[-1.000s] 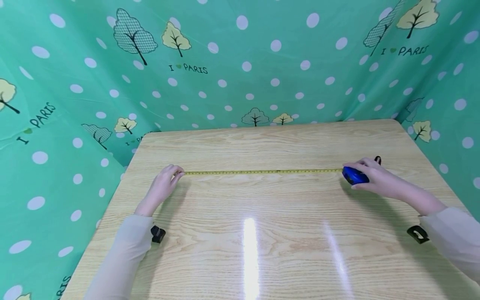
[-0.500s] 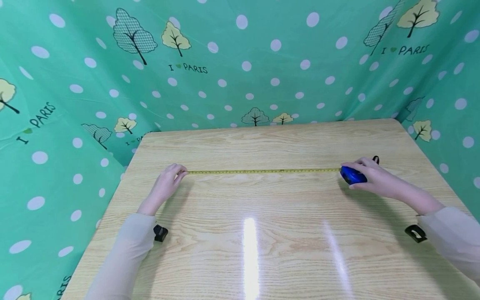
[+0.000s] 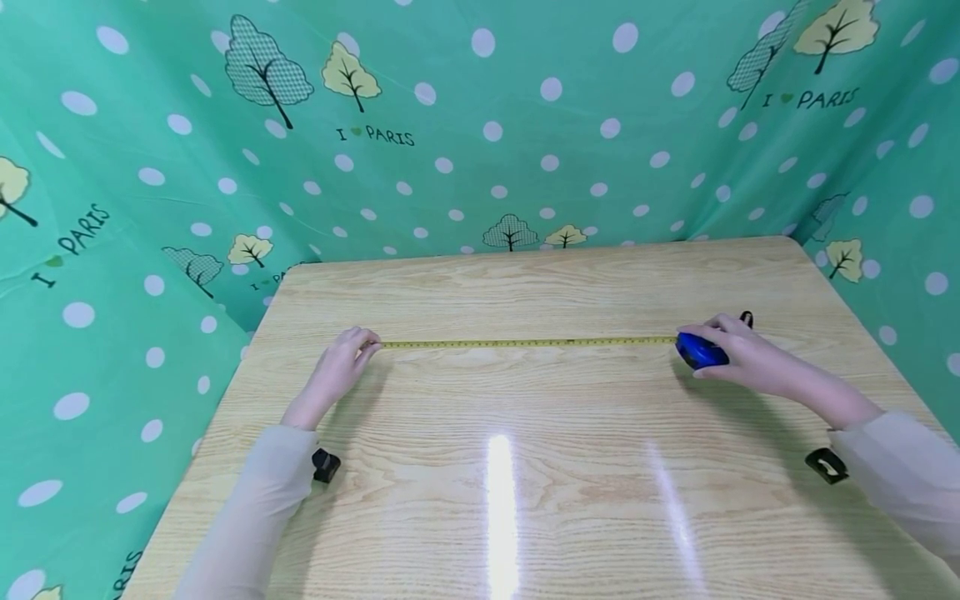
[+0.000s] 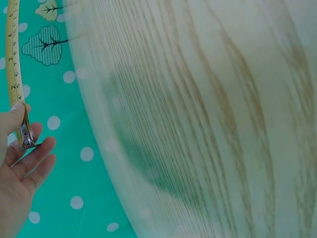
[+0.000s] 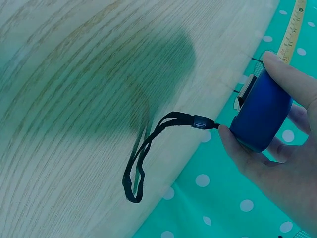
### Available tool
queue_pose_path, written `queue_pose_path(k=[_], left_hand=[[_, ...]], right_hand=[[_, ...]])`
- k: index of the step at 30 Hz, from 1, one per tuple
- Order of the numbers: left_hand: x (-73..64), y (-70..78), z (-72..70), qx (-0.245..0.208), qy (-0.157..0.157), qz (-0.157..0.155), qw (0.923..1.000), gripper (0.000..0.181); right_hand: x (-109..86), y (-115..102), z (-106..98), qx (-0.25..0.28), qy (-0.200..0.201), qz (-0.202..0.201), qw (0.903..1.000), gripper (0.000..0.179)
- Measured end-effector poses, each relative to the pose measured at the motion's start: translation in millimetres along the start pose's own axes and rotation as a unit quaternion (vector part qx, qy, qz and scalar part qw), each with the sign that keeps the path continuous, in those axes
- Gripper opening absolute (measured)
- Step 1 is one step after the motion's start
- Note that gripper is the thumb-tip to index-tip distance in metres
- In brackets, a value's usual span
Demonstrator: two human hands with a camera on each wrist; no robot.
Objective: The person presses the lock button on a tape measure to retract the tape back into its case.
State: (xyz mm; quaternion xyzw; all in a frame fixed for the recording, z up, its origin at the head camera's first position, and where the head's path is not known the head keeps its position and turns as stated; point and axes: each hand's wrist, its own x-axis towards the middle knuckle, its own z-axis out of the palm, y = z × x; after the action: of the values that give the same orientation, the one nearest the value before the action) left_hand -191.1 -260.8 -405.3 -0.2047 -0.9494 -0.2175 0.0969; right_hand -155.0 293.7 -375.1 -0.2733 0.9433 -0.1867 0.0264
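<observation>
A yellow tape blade point(image 3: 525, 342) stretches straight between my two hands above the table. At its free end, my left hand point(image 3: 337, 367) pinches the blade between thumb and fingers. The left wrist view shows the metal end hook point(image 4: 26, 139) beside the fingertips and printed numbers along the blade. My right hand point(image 3: 738, 354) grips the blue case of the tape measure point(image 3: 701, 351), thumb and fingers wrapped round it. From the case a black wrist strap point(image 5: 133, 173) hangs loose in the right wrist view.
The wood-grain table point(image 3: 585, 525) carries a bright light reflection near its front. Green dotted curtains point(image 3: 450, 125) enclose it at the back and sides. A black wrist-camera mount point(image 3: 326, 466) sits by the left sleeve, another mount point(image 3: 827, 465) by the right.
My left hand has moved slightly right and my right hand slightly left, so the stretch of blade between them is a bit shorter. Both grips stay the same.
</observation>
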Motion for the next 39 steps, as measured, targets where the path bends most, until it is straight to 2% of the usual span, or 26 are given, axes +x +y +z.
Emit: queue_pose_path(k=[9, 18, 29, 39], left_hand=[[1.6, 3.6, 0.7, 0.000, 0.002, 0.008, 1.0000, 0.009], [3.3, 8.1, 1.2, -0.005, -0.005, 0.004, 1.0000, 0.010], [4.7, 13.0, 2.4, -0.007, -0.003, 0.016, 0.9998, 0.010], [5.7, 21.2, 0.5, -0.010, -0.008, 0.009, 0.9999, 0.011]], right_hand=[[1.3, -3, 0, 0.001, -0.015, 0.013, 0.9998, 0.059], [2.0, -4, 2, -0.003, -0.005, 0.002, 1.0000, 0.058], [3.9, -7, 2, 0.002, -0.006, 0.005, 1.0000, 0.058], [7.6, -9, 5, 0.006, 0.004, -0.006, 1.0000, 0.057]])
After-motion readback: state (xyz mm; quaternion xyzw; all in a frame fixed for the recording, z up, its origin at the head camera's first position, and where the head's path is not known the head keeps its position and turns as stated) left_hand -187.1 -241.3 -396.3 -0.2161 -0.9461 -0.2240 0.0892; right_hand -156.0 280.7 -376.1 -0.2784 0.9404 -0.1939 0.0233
